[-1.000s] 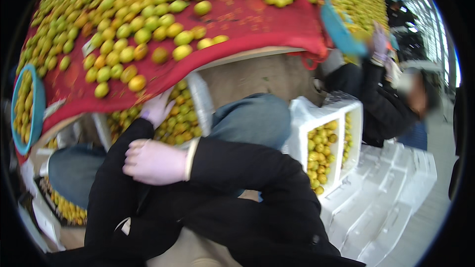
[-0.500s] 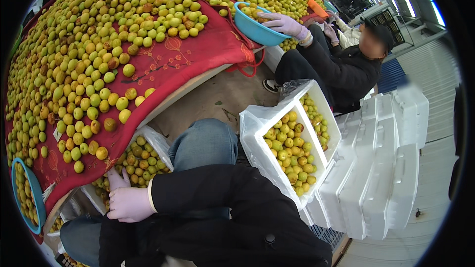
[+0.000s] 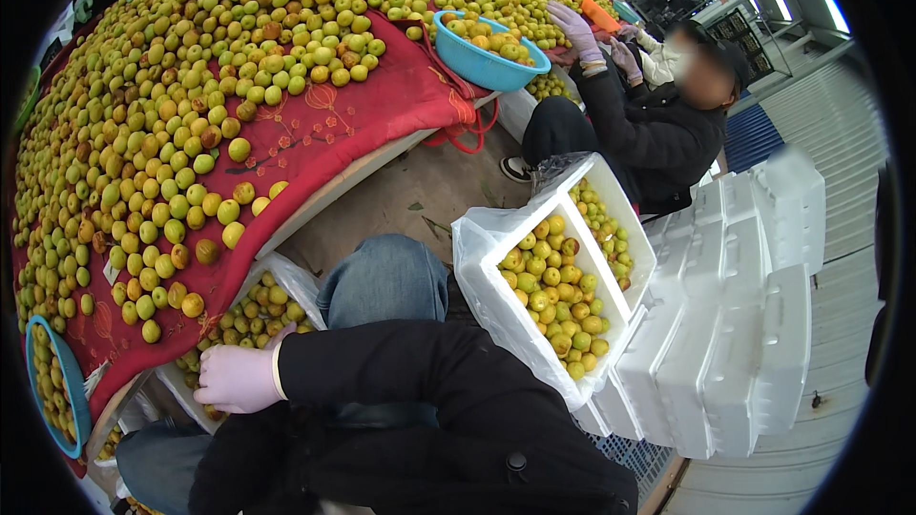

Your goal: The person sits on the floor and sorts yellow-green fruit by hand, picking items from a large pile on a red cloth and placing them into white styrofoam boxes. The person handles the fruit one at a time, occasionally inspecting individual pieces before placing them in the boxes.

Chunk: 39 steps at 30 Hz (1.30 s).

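The right hand [image 3: 237, 379], its fingers curled downward, is over the fruit [image 3: 256, 313] in a lined white box [image 3: 296, 284] below the counter's [image 3: 358, 172] near edge; I cannot tell whether it grips any. The left hand [image 3: 282, 334] is mostly hidden behind it, its grip unclear.

The fruit [image 3: 239, 150] looks smooth, the red cloth [image 3: 358, 114] matt, the blue basin [image 3: 480, 65] smooth plastic.
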### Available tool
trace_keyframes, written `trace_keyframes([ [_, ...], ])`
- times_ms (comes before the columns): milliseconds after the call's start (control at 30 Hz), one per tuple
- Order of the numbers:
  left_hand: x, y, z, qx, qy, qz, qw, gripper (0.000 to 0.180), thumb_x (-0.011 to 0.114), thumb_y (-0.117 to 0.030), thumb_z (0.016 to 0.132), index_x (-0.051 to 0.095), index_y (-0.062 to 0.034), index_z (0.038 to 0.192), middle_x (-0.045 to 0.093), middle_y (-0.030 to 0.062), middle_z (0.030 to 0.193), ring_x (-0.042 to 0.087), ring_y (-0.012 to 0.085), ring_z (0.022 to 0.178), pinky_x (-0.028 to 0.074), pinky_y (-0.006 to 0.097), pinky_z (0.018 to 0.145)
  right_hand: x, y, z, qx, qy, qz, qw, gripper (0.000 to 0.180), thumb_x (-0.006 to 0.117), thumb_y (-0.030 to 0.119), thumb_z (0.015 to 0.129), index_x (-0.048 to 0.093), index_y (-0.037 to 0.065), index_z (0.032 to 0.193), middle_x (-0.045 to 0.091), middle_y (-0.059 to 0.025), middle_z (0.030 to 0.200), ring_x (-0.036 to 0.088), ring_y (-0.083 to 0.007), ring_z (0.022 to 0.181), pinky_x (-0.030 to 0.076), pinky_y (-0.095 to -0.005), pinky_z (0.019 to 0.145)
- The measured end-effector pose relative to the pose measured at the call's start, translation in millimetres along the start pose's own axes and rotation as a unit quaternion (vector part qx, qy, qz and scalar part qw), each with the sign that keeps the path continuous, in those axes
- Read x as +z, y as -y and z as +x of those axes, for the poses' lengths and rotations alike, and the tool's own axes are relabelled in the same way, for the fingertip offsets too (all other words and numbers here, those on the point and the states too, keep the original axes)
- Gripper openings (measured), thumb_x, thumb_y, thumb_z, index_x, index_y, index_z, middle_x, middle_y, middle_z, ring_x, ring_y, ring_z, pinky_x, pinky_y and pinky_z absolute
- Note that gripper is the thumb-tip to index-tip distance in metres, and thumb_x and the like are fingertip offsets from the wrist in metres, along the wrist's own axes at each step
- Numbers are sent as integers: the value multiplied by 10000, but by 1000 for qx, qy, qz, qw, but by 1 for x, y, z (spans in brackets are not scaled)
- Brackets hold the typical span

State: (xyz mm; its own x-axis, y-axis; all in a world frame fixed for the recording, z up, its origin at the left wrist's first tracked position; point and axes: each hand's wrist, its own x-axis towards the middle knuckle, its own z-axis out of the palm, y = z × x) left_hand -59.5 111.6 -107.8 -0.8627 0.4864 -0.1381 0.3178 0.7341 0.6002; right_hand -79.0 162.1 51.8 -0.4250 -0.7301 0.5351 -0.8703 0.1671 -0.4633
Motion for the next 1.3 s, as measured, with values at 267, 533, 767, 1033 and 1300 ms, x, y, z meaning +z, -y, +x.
trace_keyframes([
  [267,-35,26,-23,39,61,80,994,587,696,-235,918,527,-96,1463,670,170,1264,677,332,1112,542,434,966,1,-3,2,17,37,-11,999,188,676,298,816,673,113,853,682,-90,764,678,-329,781,497,-456,752],
  [533,-59,100,-86,59,-43,18,997,537,707,-219,898,601,-89,1407,693,158,1229,686,314,1106,538,438,980,-30,-9,4,16,54,56,997,123,676,242,761,700,121,767,694,-87,700,707,-309,691,539,-456,652],
  [767,-171,-1,-84,-86,343,154,923,289,636,-197,898,764,-114,1144,764,159,1023,740,312,994,591,417,820,-83,-34,25,71,86,15,994,230,691,185,867,668,63,1061,708,-111,861,694,-322,889,540,-444,819],
  [1033,-350,21,12,-5,-219,-60,974,322,670,-88,946,671,-27,1262,709,173,1233,668,282,1188,508,361,1031,-149,-110,27,371,36,-277,886,647,715,378,901,527,99,1453,581,-160,1413,507,-418,1336,448,-632,1043],
  [1300,-384,109,159,-250,-159,180,938,743,658,-564,931,452,-244,1569,308,171,1681,440,367,1467,393,512,1171,-124,-143,35,437,55,-187,878,725,716,426,895,479,69,1480,549,-190,1422,499,-429,1345,500,-565,1015],
])
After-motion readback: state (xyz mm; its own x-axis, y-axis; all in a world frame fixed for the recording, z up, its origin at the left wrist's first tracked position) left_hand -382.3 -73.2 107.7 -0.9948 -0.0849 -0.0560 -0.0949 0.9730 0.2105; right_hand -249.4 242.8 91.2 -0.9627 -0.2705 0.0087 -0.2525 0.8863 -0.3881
